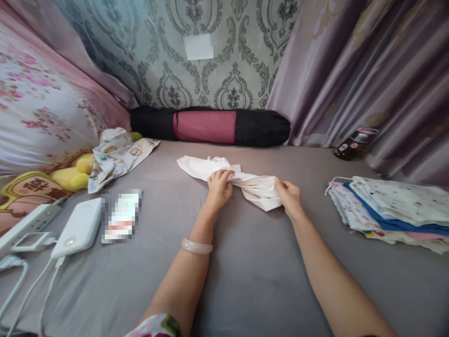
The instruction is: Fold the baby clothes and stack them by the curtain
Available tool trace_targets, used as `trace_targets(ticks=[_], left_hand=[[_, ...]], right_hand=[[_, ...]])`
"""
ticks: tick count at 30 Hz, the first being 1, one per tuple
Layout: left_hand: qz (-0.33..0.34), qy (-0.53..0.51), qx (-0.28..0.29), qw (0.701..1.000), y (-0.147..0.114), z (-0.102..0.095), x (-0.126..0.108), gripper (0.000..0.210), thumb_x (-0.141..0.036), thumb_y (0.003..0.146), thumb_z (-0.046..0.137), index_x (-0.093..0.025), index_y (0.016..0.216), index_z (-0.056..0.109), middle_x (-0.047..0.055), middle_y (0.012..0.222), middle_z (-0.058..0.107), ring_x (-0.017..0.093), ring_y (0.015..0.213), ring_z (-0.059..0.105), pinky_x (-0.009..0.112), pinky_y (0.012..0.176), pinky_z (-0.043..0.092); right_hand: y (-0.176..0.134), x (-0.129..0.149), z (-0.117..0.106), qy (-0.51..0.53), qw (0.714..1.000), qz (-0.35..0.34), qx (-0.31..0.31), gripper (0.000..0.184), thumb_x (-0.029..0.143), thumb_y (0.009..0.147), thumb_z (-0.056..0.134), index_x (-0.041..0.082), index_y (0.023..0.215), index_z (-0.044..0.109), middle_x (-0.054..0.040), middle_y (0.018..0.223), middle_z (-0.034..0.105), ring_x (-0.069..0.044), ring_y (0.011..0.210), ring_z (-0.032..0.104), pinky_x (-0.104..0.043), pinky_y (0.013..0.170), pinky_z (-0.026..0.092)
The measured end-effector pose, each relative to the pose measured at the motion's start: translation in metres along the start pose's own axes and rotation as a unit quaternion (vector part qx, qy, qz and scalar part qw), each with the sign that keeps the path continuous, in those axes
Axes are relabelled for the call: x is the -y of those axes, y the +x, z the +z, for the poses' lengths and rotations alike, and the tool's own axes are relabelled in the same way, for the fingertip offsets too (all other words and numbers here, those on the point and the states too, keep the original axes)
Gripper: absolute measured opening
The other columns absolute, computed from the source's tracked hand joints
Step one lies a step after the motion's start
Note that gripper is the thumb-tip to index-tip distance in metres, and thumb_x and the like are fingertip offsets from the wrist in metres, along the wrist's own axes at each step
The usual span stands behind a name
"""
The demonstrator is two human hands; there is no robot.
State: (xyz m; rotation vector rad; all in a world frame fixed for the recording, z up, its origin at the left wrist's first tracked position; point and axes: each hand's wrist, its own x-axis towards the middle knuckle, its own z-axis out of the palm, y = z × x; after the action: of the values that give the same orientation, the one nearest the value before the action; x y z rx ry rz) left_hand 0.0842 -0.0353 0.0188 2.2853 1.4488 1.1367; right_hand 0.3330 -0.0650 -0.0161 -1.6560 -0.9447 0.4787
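Note:
A white piece of clothing (pixel 257 188), bunched and twisted in its middle, lies across the grey sheet (pixel 245 267) in front of me. Its exact kind is hard to make out. My left hand (pixel 220 188) is closed on the cloth near its middle, the fingers curled over the fabric. At the cloth's right end, my right hand (pixel 289 195) pinches the edge between thumb and fingers. The left end of the cloth lies loose on the sheet. A pale bangle (pixel 197 246) circles my left forearm.
Folded clothes (pixel 396 210) are stacked at the right, with a dark bottle (pixel 356 144) behind them. A black and pink rolled bag (pixel 205 126) lies along the wall. At the left are a power bank (pixel 77 227), a power strip (pixel 35 222), cables, a blurred phone-like item (pixel 122 216) and patterned cloth (pixel 119 161).

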Motion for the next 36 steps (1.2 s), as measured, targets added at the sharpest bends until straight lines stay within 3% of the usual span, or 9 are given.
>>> trace_targets(ticks=[4,7,9,12,15,18,24,30,36], left_hand=[[0.000,-0.048,0.019,0.999,0.003,-0.002,0.009,0.032,-0.012,0.082,0.049,-0.022,0.110,0.060,0.006,0.110,0.067,0.023,0.103,0.057,0.039,0.097,0.035],[-0.023,-0.153,0.068,0.986,0.005,-0.011,0.009,0.016,-0.025,0.086,0.052,-0.019,0.095,0.064,0.003,0.083,0.067,0.017,0.079,0.059,0.029,0.077,0.041],[-0.059,-0.228,0.105,0.966,0.006,-0.019,0.005,0.024,-0.038,0.086,0.054,-0.017,0.077,0.062,-0.002,0.063,0.055,0.012,0.061,0.050,0.023,0.059,0.036],[-0.110,-0.317,0.129,0.933,0.007,-0.024,-0.001,0.043,-0.050,0.083,0.056,-0.017,0.057,0.049,-0.006,0.051,0.036,0.007,0.049,0.034,0.022,0.049,0.023],[-0.145,-0.337,0.086,0.926,0.007,-0.022,0.000,0.039,-0.050,0.081,0.058,-0.016,0.064,0.056,-0.005,0.054,0.041,0.007,0.052,0.036,0.021,0.050,0.026],[-0.135,-0.317,0.050,0.937,0.008,-0.017,0.004,0.032,-0.046,0.080,0.060,-0.016,0.088,0.067,-0.002,0.068,0.058,0.010,0.063,0.048,0.021,0.058,0.036],[-0.110,-0.325,0.074,0.936,0.006,-0.018,0.007,0.036,-0.045,0.075,0.069,-0.017,0.098,0.071,0.006,0.097,0.069,0.019,0.090,0.061,0.026,0.079,0.044],[-0.110,-0.293,0.073,0.947,0.004,-0.015,0.011,0.034,-0.043,0.073,0.071,-0.016,0.094,0.072,0.005,0.085,0.066,0.017,0.080,0.059,0.028,0.074,0.045],[-0.046,-0.204,0.066,0.976,0.008,-0.023,0.018,0.025,-0.040,0.074,0.070,-0.017,0.080,0.074,0.004,0.077,0.060,0.016,0.074,0.057,0.030,0.073,0.044]], right_hand=[[0.000,-0.001,-0.001,-0.008,1.000,0.008,0.002,0.053,0.065,0.068,0.060,0.013,0.076,0.069,-0.0072,0.072,0.070,-0.019,0.066,0.061,-0.027,0.059,0.044],[-0.001,0.001,-0.002,0.004,1.000,0.007,0.009,0.052,0.064,0.067,0.061,0.014,0.076,0.069,-0.0070,0.072,0.070,-0.019,0.066,0.061,-0.026,0.059,0.043],[-0.002,0.003,-0.002,0.021,0.999,0.006,0.025,0.052,0.063,0.068,0.061,0.014,0.079,0.070,-0.0073,0.075,0.071,-0.019,0.067,0.061,-0.026,0.059,0.043],[-0.003,0.005,-0.001,0.027,0.998,0.001,0.056,0.053,0.064,0.067,0.062,0.014,0.083,0.070,-0.0079,0.080,0.072,-0.019,0.071,0.062,-0.026,0.061,0.044],[-0.003,0.005,-0.001,0.013,0.998,-0.002,0.068,0.055,0.066,0.067,0.062,0.014,0.083,0.071,-0.0087,0.081,0.072,-0.020,0.073,0.063,-0.026,0.062,0.045],[-0.002,0.005,-0.001,-0.003,0.998,0.000,0.066,0.055,0.067,0.066,0.061,0.014,0.082,0.071,-0.0092,0.081,0.073,-0.021,0.075,0.064,-0.027,0.062,0.045],[-0.003,0.007,-0.002,-0.019,0.997,0.002,0.075,0.053,0.066,0.067,0.059,0.016,0.079,0.070,-0.0092,0.079,0.072,-0.022,0.075,0.063,-0.028,0.062,0.045],[-0.005,0.012,-0.004,-0.011,0.994,0.011,0.110,0.050,0.063,0.067,0.057,0.015,0.080,0.068,-0.0086,0.080,0.071,-0.021,0.075,0.063,-0.027,0.063,0.045],[-0.011,0.031,-0.018,-0.006,0.982,0.034,0.185,0.042,0.056,0.067,0.064,0.017,0.080,0.070,-0.0061,0.081,0.073,-0.019,0.076,0.064,-0.027,0.066,0.046]])
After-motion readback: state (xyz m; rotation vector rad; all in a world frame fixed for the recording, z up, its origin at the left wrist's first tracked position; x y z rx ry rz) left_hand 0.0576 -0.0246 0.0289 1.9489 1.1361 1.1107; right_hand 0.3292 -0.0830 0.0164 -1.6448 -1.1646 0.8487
